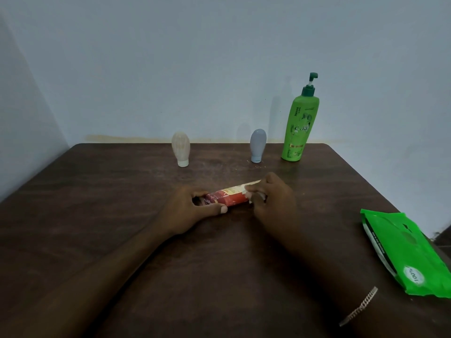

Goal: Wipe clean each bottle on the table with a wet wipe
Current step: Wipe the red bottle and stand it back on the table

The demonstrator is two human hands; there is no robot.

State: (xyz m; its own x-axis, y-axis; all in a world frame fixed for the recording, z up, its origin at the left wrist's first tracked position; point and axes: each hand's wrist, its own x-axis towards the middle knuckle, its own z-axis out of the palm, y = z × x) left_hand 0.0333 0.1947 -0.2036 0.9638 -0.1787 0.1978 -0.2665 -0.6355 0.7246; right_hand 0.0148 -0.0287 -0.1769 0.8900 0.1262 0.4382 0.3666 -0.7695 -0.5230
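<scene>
Bracelet on the near right wrist. Mid-counter, red bottle lies flat: left hand grips one end, right hand fingers pinch wet wipe against the other. Risk: hard rubbing twists it loose.

Dark matt wood-grain table, glossy green plastic pump bottle, shiny wipes pack.

A dark wooden table lies under the left hand and right hand; beyond them, a pale blue wall with a yellowish stain low down.
</scene>
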